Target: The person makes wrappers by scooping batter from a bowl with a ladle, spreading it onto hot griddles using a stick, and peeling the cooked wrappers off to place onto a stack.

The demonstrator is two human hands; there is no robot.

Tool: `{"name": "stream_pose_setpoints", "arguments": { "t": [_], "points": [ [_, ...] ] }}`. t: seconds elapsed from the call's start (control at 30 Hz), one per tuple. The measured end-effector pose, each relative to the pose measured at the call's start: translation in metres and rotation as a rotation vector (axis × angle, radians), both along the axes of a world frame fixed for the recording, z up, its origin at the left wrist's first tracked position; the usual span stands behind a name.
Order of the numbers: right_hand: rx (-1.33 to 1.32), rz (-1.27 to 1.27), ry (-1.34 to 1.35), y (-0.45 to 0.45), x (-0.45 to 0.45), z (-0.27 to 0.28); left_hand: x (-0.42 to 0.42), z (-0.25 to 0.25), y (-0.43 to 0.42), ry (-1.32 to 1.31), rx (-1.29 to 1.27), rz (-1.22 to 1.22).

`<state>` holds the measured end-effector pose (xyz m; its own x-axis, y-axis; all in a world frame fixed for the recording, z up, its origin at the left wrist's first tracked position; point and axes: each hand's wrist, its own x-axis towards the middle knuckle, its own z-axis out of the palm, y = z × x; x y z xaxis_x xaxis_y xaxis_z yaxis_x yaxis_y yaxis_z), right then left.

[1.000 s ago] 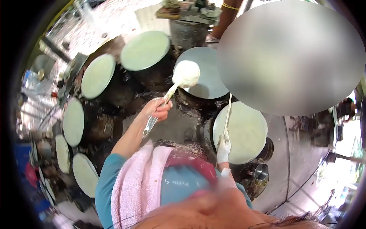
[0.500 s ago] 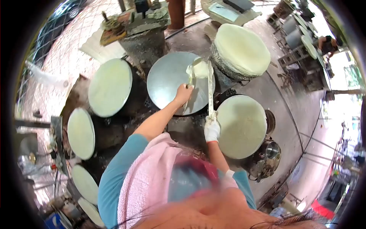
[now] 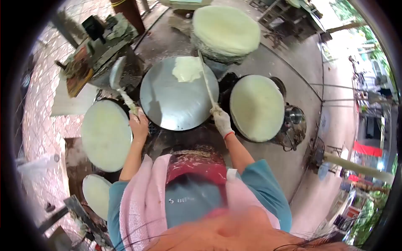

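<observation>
My left hand [image 3: 139, 121] is bare and closed around the handle of a batter-smeared tool with a curved, pale head [image 3: 117, 73]. It is held up left of the round metal griddle [image 3: 178, 100], apart from it. My right hand [image 3: 221, 120], in a white glove, grips a long flat stick [image 3: 206, 79]. The stick lies across the griddle's right side, along the edge of an uneven patch of pale batter [image 3: 187, 69]. Most of the griddle surface shows bare grey metal.
Round griddles covered with pale sheets stand at right [image 3: 256, 108], left [image 3: 105, 136] and lower left [image 3: 97, 196]. Behind is a thick pale stack [image 3: 226, 29] on a round base. A metal pot [image 3: 294, 115] stands at right, a cluttered stand [image 3: 102, 50] at back left.
My left hand has swung left off the griddle with its tool. The batter patch now lies flat and wider on the metal. My right hand still grips the stick, now slanted. The view has shifted.
</observation>
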<state>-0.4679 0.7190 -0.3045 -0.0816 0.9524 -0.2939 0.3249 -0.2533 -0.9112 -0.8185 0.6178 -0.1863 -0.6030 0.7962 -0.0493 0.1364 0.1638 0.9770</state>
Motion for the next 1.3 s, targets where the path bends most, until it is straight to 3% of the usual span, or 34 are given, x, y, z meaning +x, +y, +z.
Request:
{"name": "stream_pose_setpoints", "arguments": {
  "t": [0.03,0.1,0.13,0.2,0.27,0.33,0.43,0.53,0.6,0.63,0.67,0.7,0.83,0.87,0.93,1.0,1.1,1.17,1.2,1.23,1.3],
  "points": [
    [-0.256,0.013,0.217,-0.004,-0.025,0.044,0.010,0.015,-0.002,0.316,0.027,0.064],
    [-0.363,0.073,0.220,-0.002,-0.055,0.066,-0.002,-0.004,-0.018,0.279,-0.116,0.037],
    [-0.349,0.144,0.209,0.001,-0.055,0.068,-0.002,-0.003,-0.022,0.231,-0.166,-0.004],
    [0.056,0.235,0.134,0.013,-0.031,0.049,0.007,0.014,-0.030,0.172,-0.189,0.007],
    [0.105,0.244,-0.076,0.026,-0.005,0.108,0.004,0.000,-0.045,0.199,-0.183,0.036],
    [-0.055,0.086,0.219,0.043,0.012,0.074,0.011,0.006,-0.051,0.033,-0.220,0.092],
    [-0.397,0.284,0.138,0.046,-0.013,0.074,0.029,0.017,-0.052,-0.188,-0.236,0.164],
    [-0.270,0.427,0.084,0.049,-0.025,0.075,0.040,0.020,-0.056,-0.266,-0.241,0.216],
    [0.010,0.511,0.050,0.072,0.007,0.063,0.047,0.022,-0.059,-0.268,-0.240,0.259],
    [0.036,0.426,0.130,0.088,0.023,0.043,0.048,0.018,-0.061,-0.139,-0.237,0.261],
    [-0.017,0.361,0.269,0.102,0.028,0.057,0.048,0.010,-0.064,-0.010,-0.235,0.263],
    [-0.221,0.370,0.186,0.112,0.028,0.068,0.050,0.004,-0.069,0.118,-0.238,0.261],
    [-0.460,0.565,0.086,0.102,-0.006,0.082,0.074,0.026,-0.062,-0.301,-0.259,0.390],
    [-0.495,0.622,0.082,0.096,-0.016,0.085,0.079,0.027,-0.064,-0.301,-0.267,0.395],
    [-0.401,0.696,0.074,0.101,-0.005,0.065,0.085,0.025,-0.064,-0.299,-0.271,0.406],
    [-0.102,0.690,0.053,0.130,0.014,0.055,0.089,0.022,-0.068,-0.258,-0.268,0.416],
    [-0.213,0.587,0.175,0.169,0.018,0.055,0.094,0.018,-0.076,-0.142,-0.289,0.447],
    [-0.362,0.751,0.058,0.169,0.005,0.057,0.094,0.006,-0.078,-0.041,-0.286,0.469],
    [-0.561,0.816,0.020,0.156,0.000,0.057,0.096,0.002,-0.082,-0.076,-0.293,0.482],
    [-0.569,0.731,0.076,0.136,-0.012,0.082,0.100,0.007,-0.082,-0.115,-0.300,0.493],
    [-0.484,0.828,0.114,0.137,-0.002,0.076,0.102,0.010,-0.078,-0.093,-0.297,0.494]
  ]
}}
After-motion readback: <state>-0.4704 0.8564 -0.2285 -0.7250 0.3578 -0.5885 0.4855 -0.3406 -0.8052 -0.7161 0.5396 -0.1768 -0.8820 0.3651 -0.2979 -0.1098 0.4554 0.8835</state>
